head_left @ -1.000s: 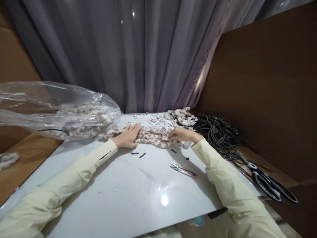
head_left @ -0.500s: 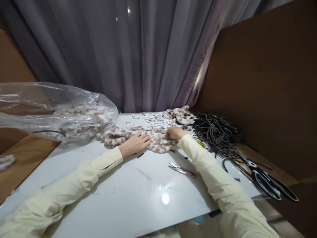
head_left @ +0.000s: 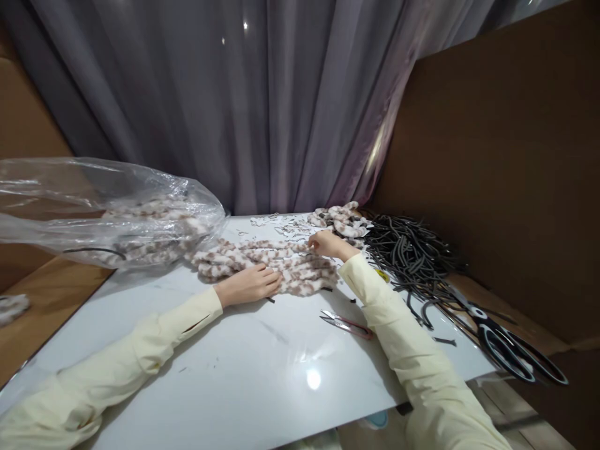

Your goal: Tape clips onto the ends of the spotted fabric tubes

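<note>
The work in hand looked partway along. Brown-and-white plush strips [head_left: 304, 273] lay roughly side by side in a flat band across the far half of the white tabletop [head_left: 225, 381]; their left ends looked bunched, and how many there were could not be counted. The left hand [head_left: 250, 283] rested palm down on the band's near edge, its grip loose, with the fingers extended and pressing rather than clasping. The right hand [head_left: 327, 242] was at the far edge, its grip drawn in with fingers curled toward the thumb; whether a strip was pinched there could not be told.

More plush seemed not yet laid out: a tangled plush bunch [head_left: 336, 217] sat behind the right hand, with dark bits showing among it, beside a heap of black cords [head_left: 407, 250].

At the left, a clear plastic bag [head_left: 51, 234] held further plush pieces [head_left: 159, 240], loosely piled toward its right end. A dark curved line showed there too, inside or outside the film, unclear. On the cardboard [head_left: 60, 284] below the bag lay one plush piece [head_left: 13, 308]. Thread snips [head_left: 347, 325] rested nearer the person.
</note>
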Motion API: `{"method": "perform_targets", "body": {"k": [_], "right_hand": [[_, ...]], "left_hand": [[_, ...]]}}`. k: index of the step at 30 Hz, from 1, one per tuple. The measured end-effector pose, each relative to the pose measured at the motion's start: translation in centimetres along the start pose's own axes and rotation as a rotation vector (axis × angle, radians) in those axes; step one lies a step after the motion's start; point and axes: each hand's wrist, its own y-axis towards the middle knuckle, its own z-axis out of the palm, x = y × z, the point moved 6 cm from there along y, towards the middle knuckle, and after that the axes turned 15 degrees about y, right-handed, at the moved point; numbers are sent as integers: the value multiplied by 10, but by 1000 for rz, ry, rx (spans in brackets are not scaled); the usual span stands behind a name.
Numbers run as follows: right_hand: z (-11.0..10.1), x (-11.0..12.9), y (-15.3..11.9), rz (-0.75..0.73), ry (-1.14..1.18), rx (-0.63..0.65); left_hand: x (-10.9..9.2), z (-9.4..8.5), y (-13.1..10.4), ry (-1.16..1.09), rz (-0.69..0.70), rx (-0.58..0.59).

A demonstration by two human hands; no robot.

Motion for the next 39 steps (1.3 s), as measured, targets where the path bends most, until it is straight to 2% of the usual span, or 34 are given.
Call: {"method": "perform_targets", "body": {"k": [3,6,10,13,15,20,24,28,32,35,39], "right_hand": [[17,15,5,-120,29,32],[28,22,10,-172,52,3],[15,21,7,-192,87,-105],[-5,15,-5,-182,113,-170],[-11,12,-17,-165,126,-178],[5,5,-47,-100,144,-142],[14,-7,-57,-32,144,-171],[14,-18,-54,14,119,-249],[18,-20,-44,15,72,-307],[26,-11,-34,-4,27,-315],[37,16,-26,-19,-43,-338]], "left_hand": [[-3,0,-3,-7,2,-18],[-6,1,-7,-5,6,-24],[-9,-3,-11,-9,10,-27],[-14,-10,-10,-31,20,-48],[-17,-11,-9,-59,7,-66],[-17,-6,-14,-108,-98,-97],[-15,0,-19,-131,-128,-98],[-11,-2,-23,-242,-158,-94],[-3,-10,-23,-334,-226,-80],[6,-10,-22,-348,-308,-20],[21,6,-27,-292,-459,90]]}}
